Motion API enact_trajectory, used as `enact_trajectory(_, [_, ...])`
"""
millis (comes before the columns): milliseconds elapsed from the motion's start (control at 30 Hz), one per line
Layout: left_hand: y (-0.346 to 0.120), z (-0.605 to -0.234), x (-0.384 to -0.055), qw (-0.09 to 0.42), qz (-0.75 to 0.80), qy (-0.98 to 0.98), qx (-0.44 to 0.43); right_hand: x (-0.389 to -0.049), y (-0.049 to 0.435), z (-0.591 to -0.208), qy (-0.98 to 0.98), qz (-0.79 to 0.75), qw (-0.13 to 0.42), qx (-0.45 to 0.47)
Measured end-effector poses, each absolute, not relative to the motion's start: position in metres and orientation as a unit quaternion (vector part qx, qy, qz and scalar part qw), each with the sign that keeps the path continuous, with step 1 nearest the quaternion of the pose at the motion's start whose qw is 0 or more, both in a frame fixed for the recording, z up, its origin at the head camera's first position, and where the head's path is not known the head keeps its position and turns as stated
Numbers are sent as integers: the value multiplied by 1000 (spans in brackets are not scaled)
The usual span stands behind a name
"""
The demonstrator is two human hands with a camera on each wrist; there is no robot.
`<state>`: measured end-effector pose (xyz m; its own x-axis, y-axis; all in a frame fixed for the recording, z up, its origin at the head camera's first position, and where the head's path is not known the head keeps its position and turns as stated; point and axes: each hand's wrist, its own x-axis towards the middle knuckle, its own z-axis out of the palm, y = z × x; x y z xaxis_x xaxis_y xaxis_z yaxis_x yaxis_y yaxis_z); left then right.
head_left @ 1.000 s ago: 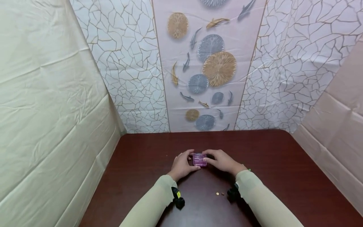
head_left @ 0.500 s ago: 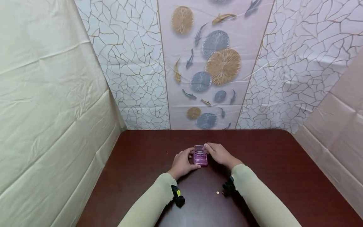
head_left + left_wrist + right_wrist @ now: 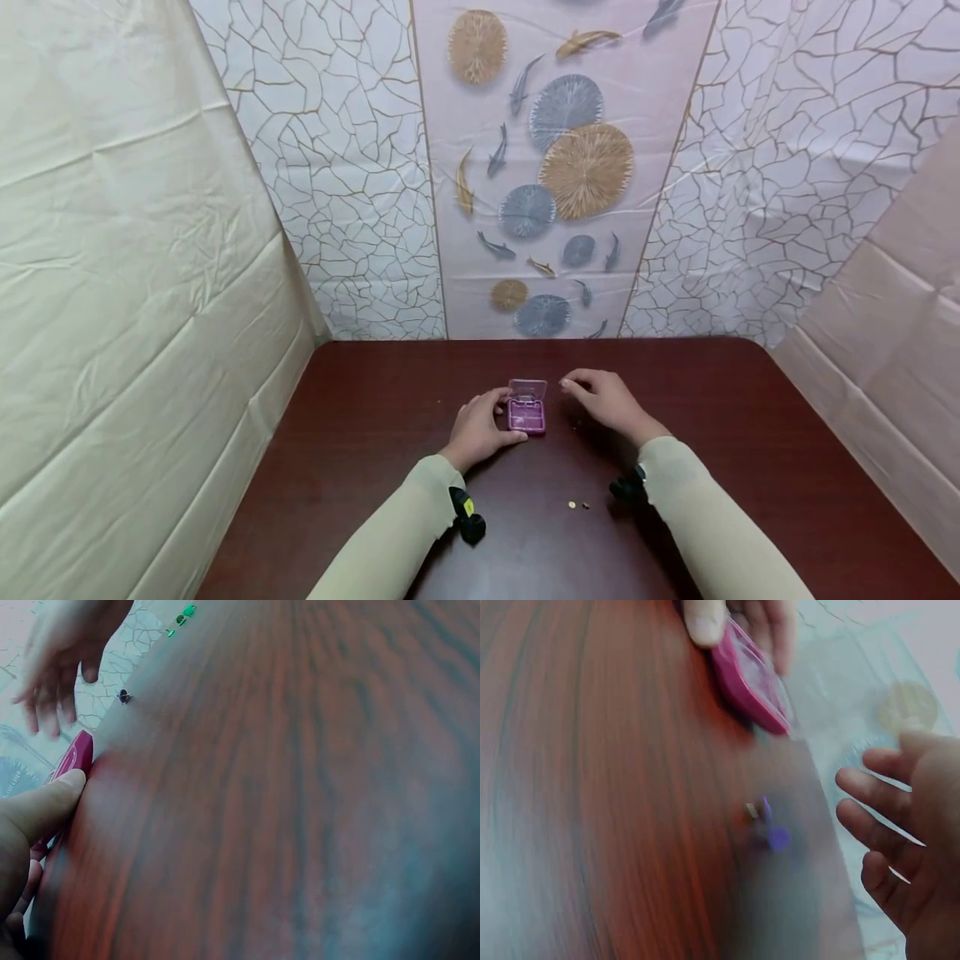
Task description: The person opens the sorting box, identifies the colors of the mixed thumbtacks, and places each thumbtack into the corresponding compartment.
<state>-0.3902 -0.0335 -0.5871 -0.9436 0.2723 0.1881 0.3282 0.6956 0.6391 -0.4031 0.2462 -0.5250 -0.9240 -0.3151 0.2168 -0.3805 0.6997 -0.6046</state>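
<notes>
On the dark red-brown wood-grain table [image 3: 712, 433], left to right: the left hand [image 3: 475, 431] grips the small magenta plastic box [image 3: 526, 414] at its left side, thumb along the near edge. The box stands mid-table with its clear hinged lid [image 3: 527, 388] raised. Just right of it, apart, the right hand [image 3: 611, 401] hovers released, fingers loosely bent, grasping nothing. Near the right sleeve lies a tiny gold-coloured bead [image 3: 572, 505]. The right wrist view alone shows a small purple piece [image 3: 772, 832], blurred, on the table between box and right hand. The left wrist view shows the thumb [image 3: 41, 806] pressed against the glossy magenta rim [image 3: 75, 756]
</notes>
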Motion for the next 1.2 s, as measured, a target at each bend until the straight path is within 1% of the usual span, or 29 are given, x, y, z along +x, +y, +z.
enact_trajectory(67, [-34, -588, -391, 42, -355, -920, -163, -399, 258, -524, -929, 316, 48, 186])
enact_trajectory(167, [-34, -590, -392, 48, -353, -920, -165, -394, 271, -525, -939, 279, 27, 199])
enact_trajectory(267, [-35, -590, -392, 51, -350, -920, -168, -390, 276, -527, -943, 245, 8, 225])
enact_trajectory(333, [-35, -590, -392, 51, -348, -921, -169, -388, 276, -529, -943, 227, 5, 244])
enact_trajectory(600, [-34, -588, -392, 50, -345, -922, -170, -381, 274, -537, -938, 176, 54, 292])
enact_trajectory(900, [-37, -587, -390, 54, -346, -921, -172, -373, 275, -536, -936, 154, 82, 306])
enact_trajectory(967, [-37, -587, -390, 54, -346, -921, -171, -373, 277, -536, -937, 159, 78, 301])
enact_trajectory(1200, [-36, -586, -389, 43, -350, -921, -167, -373, 279, -532, -947, 192, 37, 257])
